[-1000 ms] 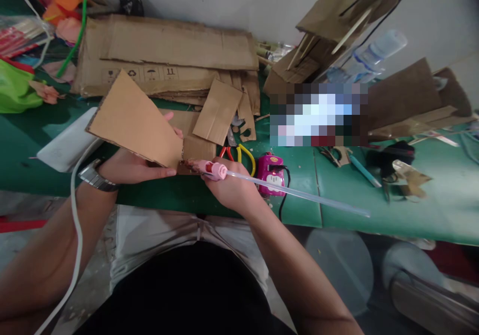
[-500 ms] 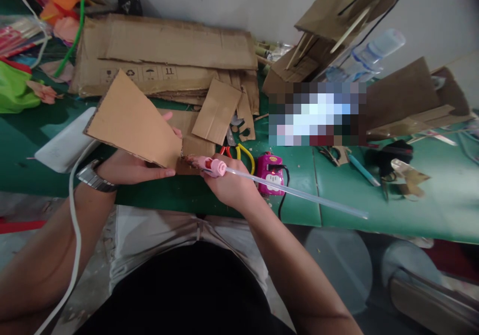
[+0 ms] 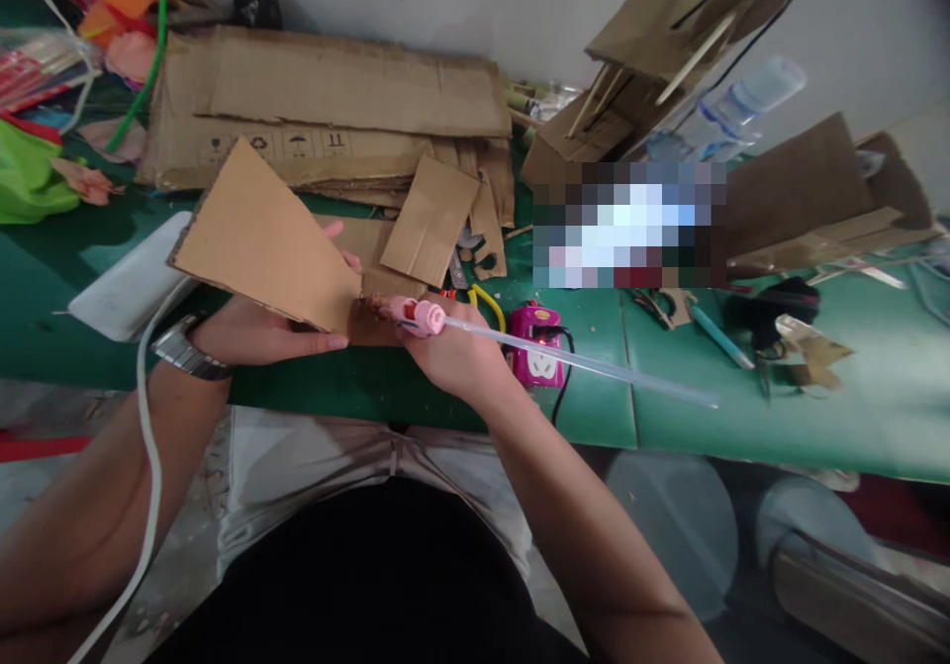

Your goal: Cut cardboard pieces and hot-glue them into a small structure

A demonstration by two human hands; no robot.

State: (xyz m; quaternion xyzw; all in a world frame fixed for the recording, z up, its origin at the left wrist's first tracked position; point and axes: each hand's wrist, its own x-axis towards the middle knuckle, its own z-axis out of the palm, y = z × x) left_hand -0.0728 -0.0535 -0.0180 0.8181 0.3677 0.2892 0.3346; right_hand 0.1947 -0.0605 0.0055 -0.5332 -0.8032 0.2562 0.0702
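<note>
My left hand grips a tilted cardboard piece, thumb along its lower edge and fingertips showing past its right side. In my right hand is a pink hot glue gun, its nozzle at the cardboard's right edge. A long clear glue stick juts out of the back of the gun to the right. Beneath the nozzle lies a flat cardboard piece. Just behind my right hand, yellow-handled scissors are partly hidden.
Stacked cardboard sheets lie at the back. A magenta power adapter with a black plug stands right of my right hand. A white box with a cable sits at the left. Cardboard constructions and a plastic bottle occupy the right rear.
My right hand and the glue gun have shifted slightly up, and the glue stick's far end has moved up and left. My left hand and its cardboard stay almost still.
</note>
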